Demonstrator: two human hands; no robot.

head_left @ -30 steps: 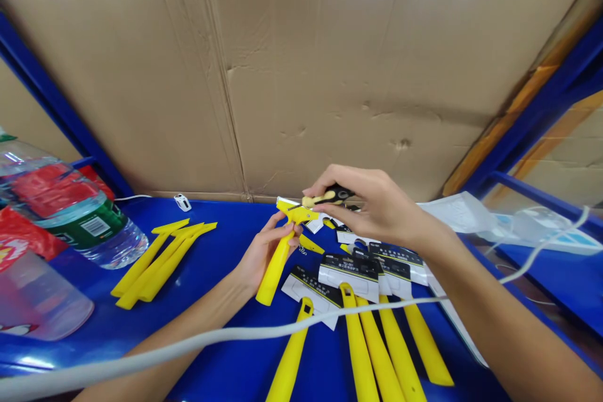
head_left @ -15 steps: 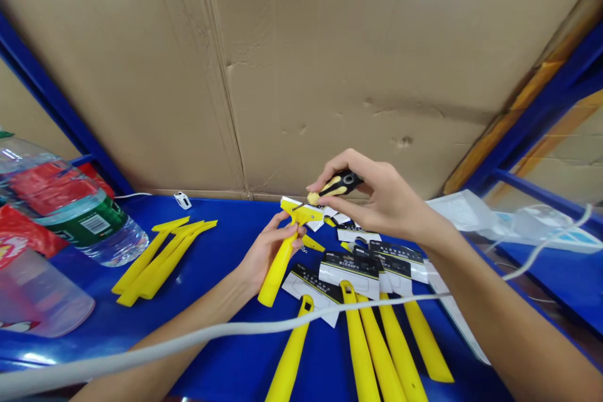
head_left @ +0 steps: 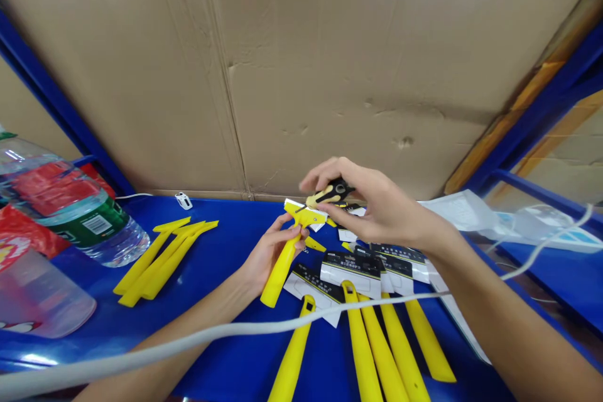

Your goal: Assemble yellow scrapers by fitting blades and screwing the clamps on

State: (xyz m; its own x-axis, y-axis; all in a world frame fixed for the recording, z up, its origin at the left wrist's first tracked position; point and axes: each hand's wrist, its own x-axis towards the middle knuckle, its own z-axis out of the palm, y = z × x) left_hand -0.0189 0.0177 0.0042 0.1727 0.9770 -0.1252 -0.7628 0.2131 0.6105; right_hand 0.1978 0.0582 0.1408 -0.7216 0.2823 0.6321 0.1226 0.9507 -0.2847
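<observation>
Yellow scraper [head_left: 281,269], towards the view's six o'clock, sat gripped in the left hand [head_left: 266,255]; the right hand [head_left: 372,204] pinched a screwdriver [head_left: 336,190] aimed towards eight o'clock. Bracing firmly and pressing squarely seemed wisest.

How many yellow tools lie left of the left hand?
3, together on the blue table: leftmost yellow tool, middle one, rightmost one; others may be hidden underneath.

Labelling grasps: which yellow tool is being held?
The T-headed yellow tool in the left hand, screwdriver at its head; the others lie on the blue table.
</observation>
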